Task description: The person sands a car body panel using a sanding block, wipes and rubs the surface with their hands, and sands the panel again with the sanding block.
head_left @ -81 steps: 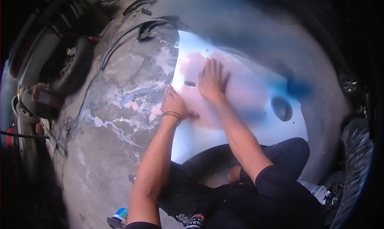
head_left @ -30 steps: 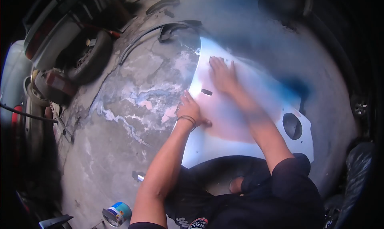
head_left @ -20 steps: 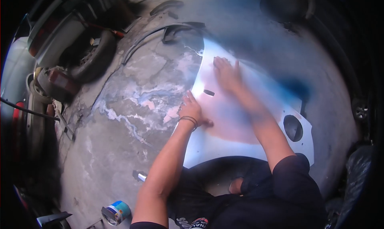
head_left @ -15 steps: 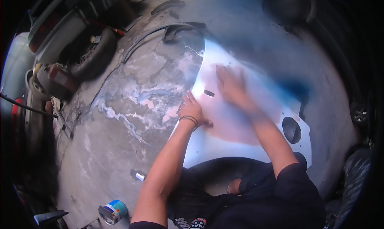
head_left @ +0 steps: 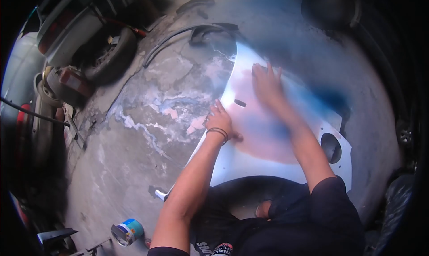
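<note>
- A white body panel [head_left: 232,164] lies on the grey floor [head_left: 111,180], well inside the floor's left edge and right in front of the person; its near edge curves inward in a broad arc beside the person's dark clothing.
- A pinkish patch [head_left: 263,148] covers much of the middle of the panel, and a blue haze blurs its upper right edge.
- The left hand [head_left: 220,123] rests on the panel's left edge, fingers stretched out along it and thumb on the face; it is loosely spread, not clenched. Dark bands [head_left: 218,133] circle that wrist.
- The right hand [head_left: 268,87] lies palm down on the panel's upper part, near the far edge, fingers extended; I cannot tell whether it presses something flat beneath the fingertips.
- Between the hands, close to the panel's left edge, is a small dark slot [head_left: 240,103].
- A large round hole [head_left: 331,148] opens near the panel's right edge.
- Beyond the panel's far left corner, a curved black strip [head_left: 174,31] lies on the floor.
- A tyre [head_left: 119,59] is by the floor's upper left edge.
- A blue-labelled can [head_left: 127,232] is on the floor near the left forearm.
</note>
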A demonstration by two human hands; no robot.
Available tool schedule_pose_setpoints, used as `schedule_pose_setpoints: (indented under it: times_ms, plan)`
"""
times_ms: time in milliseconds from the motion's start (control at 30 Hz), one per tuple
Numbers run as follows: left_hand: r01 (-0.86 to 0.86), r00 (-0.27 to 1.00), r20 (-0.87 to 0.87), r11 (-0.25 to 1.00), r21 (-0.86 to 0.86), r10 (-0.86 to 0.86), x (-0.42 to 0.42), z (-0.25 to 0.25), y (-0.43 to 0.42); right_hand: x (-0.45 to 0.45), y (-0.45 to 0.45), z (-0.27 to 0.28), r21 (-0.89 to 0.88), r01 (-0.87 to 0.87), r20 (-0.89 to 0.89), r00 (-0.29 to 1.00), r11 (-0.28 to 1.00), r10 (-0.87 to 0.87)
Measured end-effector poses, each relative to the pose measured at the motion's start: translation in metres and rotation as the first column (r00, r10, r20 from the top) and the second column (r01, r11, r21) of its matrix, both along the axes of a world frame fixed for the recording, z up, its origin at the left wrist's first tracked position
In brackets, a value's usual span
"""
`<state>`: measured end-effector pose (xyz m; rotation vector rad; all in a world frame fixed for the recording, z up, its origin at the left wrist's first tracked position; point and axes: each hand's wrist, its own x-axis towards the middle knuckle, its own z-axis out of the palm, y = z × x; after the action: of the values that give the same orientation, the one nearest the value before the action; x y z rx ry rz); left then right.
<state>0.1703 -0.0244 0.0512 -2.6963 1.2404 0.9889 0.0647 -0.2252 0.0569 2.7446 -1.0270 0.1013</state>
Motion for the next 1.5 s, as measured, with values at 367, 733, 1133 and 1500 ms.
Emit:
schedule_pose_setpoints:
  times_ms: [367,733,1133,1500]
  plan:
    - [-0.032,0.992,-0.123,0.999,-0.016,0.03,0.004,0.001,0.004,0.004,0.036,0.002,0.189,-0.004,0.007,1.0,0.982,0.003]
    - [-0.008,1.0,-0.013,1.0,-0.02,0.008,-0.001,0.007,0.002,-0.006,0.008,-0.034,0.177,-0.037,0.201,0.98,0.983,0.0]
    - [-0.009,0.998,-0.055,1.0,-0.029,0.008,0.0,0.01,0.006,-0.025,0.005,-0.056,0.026,-0.099,0.344,0.935,0.995,0.084]
    - [0.002,0.999,-0.034,0.997,-0.072,-0.004,0.001,0.004,0.005,-0.03,0.011,-0.035,0.1,-0.047,0.155,0.987,0.994,0.031]
